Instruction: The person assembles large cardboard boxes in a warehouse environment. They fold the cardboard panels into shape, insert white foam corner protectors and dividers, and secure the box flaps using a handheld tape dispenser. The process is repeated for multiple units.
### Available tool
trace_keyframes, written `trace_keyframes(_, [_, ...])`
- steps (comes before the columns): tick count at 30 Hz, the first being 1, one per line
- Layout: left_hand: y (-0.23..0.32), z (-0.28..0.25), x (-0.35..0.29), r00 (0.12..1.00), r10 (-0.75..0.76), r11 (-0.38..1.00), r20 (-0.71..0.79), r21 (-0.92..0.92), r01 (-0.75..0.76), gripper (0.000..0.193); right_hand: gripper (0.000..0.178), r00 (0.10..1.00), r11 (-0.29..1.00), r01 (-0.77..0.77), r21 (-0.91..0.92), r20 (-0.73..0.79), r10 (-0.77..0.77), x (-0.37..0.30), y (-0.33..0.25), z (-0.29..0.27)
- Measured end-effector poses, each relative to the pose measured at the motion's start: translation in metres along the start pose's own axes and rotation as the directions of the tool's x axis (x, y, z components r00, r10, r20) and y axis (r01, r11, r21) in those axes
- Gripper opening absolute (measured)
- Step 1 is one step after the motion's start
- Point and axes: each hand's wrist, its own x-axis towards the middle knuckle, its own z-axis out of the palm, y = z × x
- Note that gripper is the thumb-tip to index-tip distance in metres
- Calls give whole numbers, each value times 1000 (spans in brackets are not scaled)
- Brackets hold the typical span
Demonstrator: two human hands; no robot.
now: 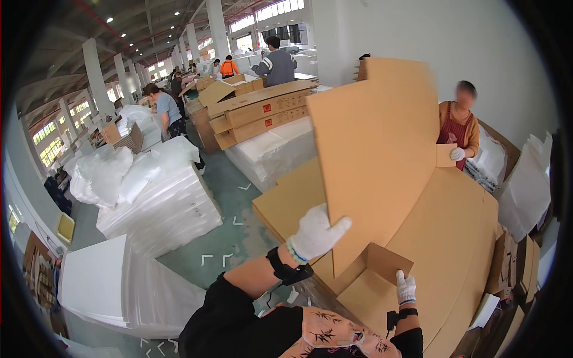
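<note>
A large brown cardboard box lies partly folded in front of me, its broad side panel raised on the left. My left hand, in a white glove, grips the left edge of that panel, thumb across its face and the other fingers partly hidden. Lower right, my right hand, also gloved, pinches the upper edge of a small end flap that stands up. Across the box, a co-worker's gloved hand holds another small flap at the far end.
More flat cardboard lies under the box's left side. Beyond it are a plastic-wrapped stack and long cartons. Wrapped white stacks stand left of the green floor aisle. Folded cardboard leans at the right.
</note>
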Motion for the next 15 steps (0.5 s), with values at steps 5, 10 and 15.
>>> trace_keyframes(5, [76, 56, -3, 914, 344, 938, 213, -130, -323, 60, 76, 970, 971, -239, -22, 29, 240, -18, 21, 9])
trace_keyframes(10, [100, 147, -13, 509, 685, 708, 521, -310, -635, 67, 71, 963, 964, -265, 20, -43, 266, -18, 18, 11])
trace_keyframes(15, [59, 235, -22, -110, 653, 604, 749, -604, -520, 57, 65, 947, 946, -310, -97, -124, 297, 1, 20, -14])
